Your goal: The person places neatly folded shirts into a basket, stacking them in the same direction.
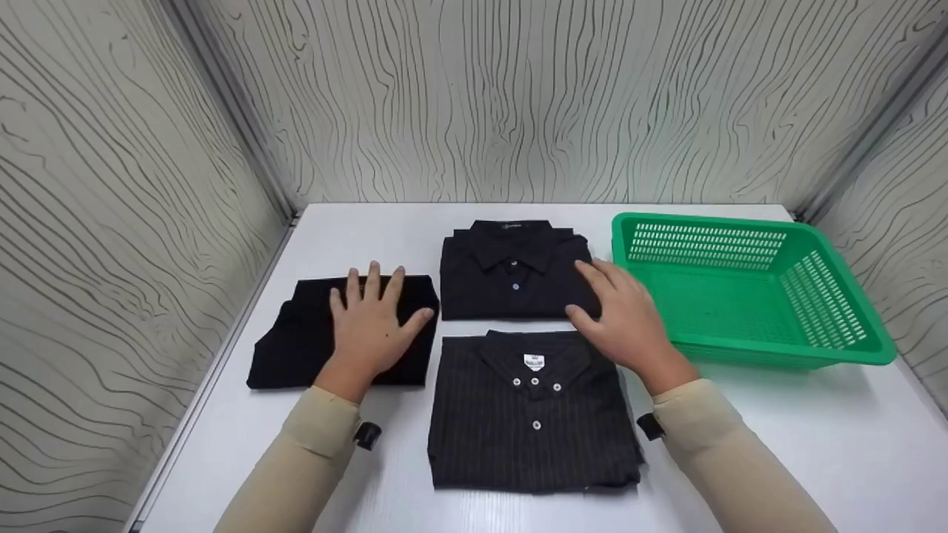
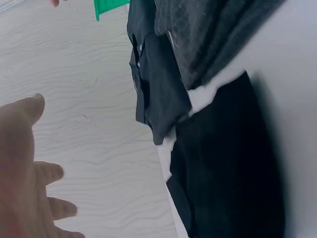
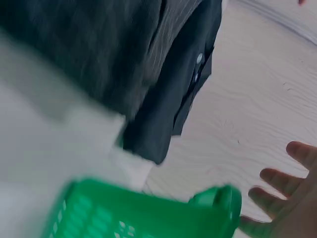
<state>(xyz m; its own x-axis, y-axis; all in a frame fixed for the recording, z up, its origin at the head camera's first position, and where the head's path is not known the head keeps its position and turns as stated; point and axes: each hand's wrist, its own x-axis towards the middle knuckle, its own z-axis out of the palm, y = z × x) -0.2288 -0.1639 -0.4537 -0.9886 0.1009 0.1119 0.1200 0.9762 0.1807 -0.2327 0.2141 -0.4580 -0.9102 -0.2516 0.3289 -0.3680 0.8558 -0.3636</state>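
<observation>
My left hand, fingers spread, overlaps a folded plain black garment at the left in the head view; in the left wrist view it appears raised away from the cloth. Between the garments and the basket, my right hand has its fingers straight and grips nothing. Its fingertips overlap the right edge of a folded dark shirt, collar toward the back. Nearer the front lies a folded dark striped shirt with a white collar label and several white buttons. All three garments lie flat on the white table.
To the right on the table stands a green plastic basket with slotted walls, close beside my right hand. Panels with a wood-grain pattern rise behind the table and at both sides.
</observation>
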